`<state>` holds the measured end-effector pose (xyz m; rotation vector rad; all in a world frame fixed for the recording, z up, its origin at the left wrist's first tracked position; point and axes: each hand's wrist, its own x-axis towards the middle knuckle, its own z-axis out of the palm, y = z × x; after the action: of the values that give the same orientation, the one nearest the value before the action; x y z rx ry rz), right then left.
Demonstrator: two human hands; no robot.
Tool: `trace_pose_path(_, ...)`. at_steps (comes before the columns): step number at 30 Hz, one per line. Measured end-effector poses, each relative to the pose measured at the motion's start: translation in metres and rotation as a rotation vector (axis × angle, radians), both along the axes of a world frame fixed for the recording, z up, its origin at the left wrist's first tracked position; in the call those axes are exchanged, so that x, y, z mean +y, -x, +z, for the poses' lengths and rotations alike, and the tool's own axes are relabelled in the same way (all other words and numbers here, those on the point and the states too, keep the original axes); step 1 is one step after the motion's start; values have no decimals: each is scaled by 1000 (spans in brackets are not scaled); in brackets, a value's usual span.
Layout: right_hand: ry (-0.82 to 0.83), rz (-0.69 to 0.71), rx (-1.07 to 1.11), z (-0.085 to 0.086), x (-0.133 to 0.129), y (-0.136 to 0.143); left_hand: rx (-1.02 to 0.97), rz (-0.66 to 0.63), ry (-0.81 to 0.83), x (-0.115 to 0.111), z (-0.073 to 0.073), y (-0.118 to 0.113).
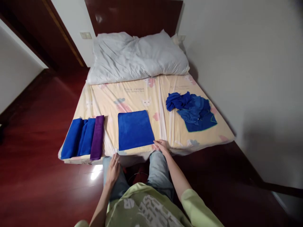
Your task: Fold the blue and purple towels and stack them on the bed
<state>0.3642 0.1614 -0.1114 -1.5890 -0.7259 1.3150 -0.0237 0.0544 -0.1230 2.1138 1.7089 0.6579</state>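
Note:
A blue cloth [135, 130] lies flat and spread out near the front edge of the bed. My right hand [161, 145] is at its near right corner, fingers pinched together there. My left hand [114, 167] rests by the bed's front edge over my left knee, just below the cloth's near left corner, with its fingers extended and holding nothing. Folded blue cloths [80, 137] and a folded purple cloth [97, 137] lie side by side at the left. On the right sits a crumpled heap of blue cloths [193, 108], with a green-edged piece at its bottom.
The bed [142, 97] has a patterned yellow sheet. A white bundled quilt or pillows [139, 58] lie across its far end, before a dark headboard [134, 15]. A wall [241, 63] stands to the right and a dark red floor [42, 126] shows at left.

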Motion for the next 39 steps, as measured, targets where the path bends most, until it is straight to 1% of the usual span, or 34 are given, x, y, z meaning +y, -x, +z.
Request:
trace_pose_path(1,-7,9,12,1,-1,0,-40,36,13,-14,-3,5)
trace_pose_path(3,-25,4,21,1,-5,2,-118,102,62,-32,-4,9)
trace_pose_path(5,-60,-35,-15,2,-11,3,-195,158,111,-38,-1,10)
trace_pose_path(7,-137,-58,-155,3,-20,4,-276,199,150,-35,4,7)
trace_pose_path(9,-247,9,-419,5,-30,3,-351,215,188,-24,10,4)
trace_pose_path(12,-388,235,-853,12,-44,0,-380,222,180,3,18,-4)
trace_pose_path(15,-452,430,-1128,18,-46,-2,-243,200,57,33,21,-13)
trace_pose_path(16,-467,479,-1188,19,-44,-2,-170,166,7,42,21,-16)
trace_pose_path(18,-495,563,-1274,19,-36,0,-4,40,-69,58,21,-21)
trace_pose_path(20,-520,630,-1330,16,-26,3,118,-95,-101,70,20,-25)
trace_pose_path(22,-542,679,-1379,13,-17,7,201,-175,-100,81,18,-27)
trace_pose_path(25,-565,712,-1427,10,-6,13,301,-233,-100,95,12,-25)
trace_pose_path(29,-543,681,-1435,10,-4,18,367,-280,-129,108,6,-14)
trace_pose_path(31,-562,654,-1435,11,-9,18,375,-291,-131,109,4,-8)
trace_pose_path(34,-626,646,-1429,11,-20,15,383,-315,-151,104,3,0)
trace_pose_path(39,-676,718,-1399,5,-41,10,399,-333,-172,88,0,4)
